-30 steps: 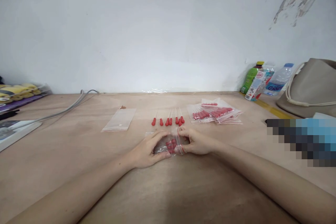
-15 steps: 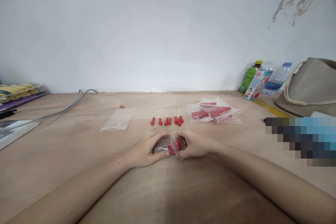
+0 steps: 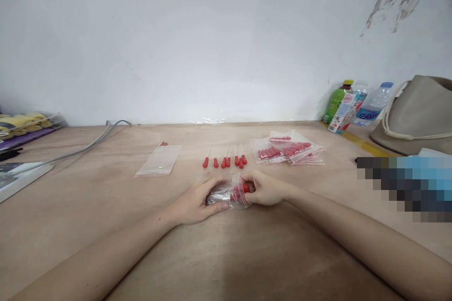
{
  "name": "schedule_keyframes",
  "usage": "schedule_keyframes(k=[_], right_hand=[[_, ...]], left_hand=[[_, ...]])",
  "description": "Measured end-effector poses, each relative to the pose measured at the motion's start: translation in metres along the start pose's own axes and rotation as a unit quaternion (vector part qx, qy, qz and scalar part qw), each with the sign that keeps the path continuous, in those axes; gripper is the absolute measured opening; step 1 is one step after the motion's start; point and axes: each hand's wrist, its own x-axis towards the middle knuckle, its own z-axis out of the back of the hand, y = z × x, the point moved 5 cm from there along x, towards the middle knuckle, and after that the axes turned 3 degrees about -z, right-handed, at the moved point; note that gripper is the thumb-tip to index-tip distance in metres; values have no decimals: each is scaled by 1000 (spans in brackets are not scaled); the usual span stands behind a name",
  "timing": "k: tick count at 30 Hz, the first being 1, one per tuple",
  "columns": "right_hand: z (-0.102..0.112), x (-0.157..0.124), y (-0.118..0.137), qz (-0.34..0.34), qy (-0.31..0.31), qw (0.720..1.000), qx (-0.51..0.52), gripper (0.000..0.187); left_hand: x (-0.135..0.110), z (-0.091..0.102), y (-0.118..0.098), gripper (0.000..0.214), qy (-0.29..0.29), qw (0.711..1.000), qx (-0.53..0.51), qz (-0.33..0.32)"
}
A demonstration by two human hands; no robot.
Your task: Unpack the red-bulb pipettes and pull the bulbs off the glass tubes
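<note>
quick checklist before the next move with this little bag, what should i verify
1. Grip on the small clear bag: ok, left hand and right hand hold its two ends.
2. Red-capped pieces inside it: ok, visible through the plastic.
3. Bag mouth closed: cannot tell, the right hand covers it.
4. Loose red droppers: ok, in a row behind the hands, untouched.
5. Empty bag: ok, flat on the table.

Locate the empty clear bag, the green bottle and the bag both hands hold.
empty clear bag (image 3: pixel 158 160), head view, flat middle.
green bottle (image 3: pixel 334 103), head view, green body.
held bag (image 3: pixel 226 195), head view, clear middle.
</note>
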Motion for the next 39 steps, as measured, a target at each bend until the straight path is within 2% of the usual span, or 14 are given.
schedule_keyframes(k=[3, 5, 9, 12, 15, 18, 22, 26, 28, 30, 32, 34, 37, 39], right_hand=[[-3, -1, 1, 18, 0, 998, 67, 14], [-4, -1, 1, 3, 20, 991, 135, 14], [5, -3, -6, -118, 3, 968, 220, 13], [9, -7, -13, -183, -14, 934, 306, 18], [8, -7, -17, -173, -3, 913, 369, 22], [12, -7, -21, -167, -6, 914, 370, 23], [45, -17, -18, -189, -47, 927, 320, 20], [99, -34, 4, -128, -136, 958, 219, 14], [120, -39, 12, -84, -212, 958, 175, 12], [128, -36, 17, -30, -302, 944, 128, 12], [124, -24, 20, 30, -375, 925, 55, 12], [108, -5, 23, 81, -399, 911, -67, 12], [79, 30, 28, 134, -370, 890, -230, 14], [62, 51, 29, 123, -328, 875, -333, 17]], left_hand=[[0, 0, -1, 48, 0, 1000, -4, 0], [0, 0, 0, 48, -2, 1000, -3, 4], [-1, 1, 0, 47, -3, 1000, -9, 7], [-1, 1, 1, 48, -3, 1000, -12, 8], [-1, 1, 1, 48, -5, 1000, -7, 12], [0, 0, 0, 48, -6, 1000, -8, 7], [0, 0, -1, 46, -9, 1000, -9, 5], [-1, 2, 0, 47, -9, 1000, -24, 6], [-1, 2, 1, 50, -9, 999, -34, 10], [-1, 2, -1, 55, -14, 999, -43, -3], [-1, 3, -3, 58, -27, 998, -47, -20], [-1, 7, -1, 50, -64, 997, -48, -20], [-2, 20, 15, 32, -167, 985, -36, 28], [-1, 29, 31, 28, -235, 969, -9, 71]])
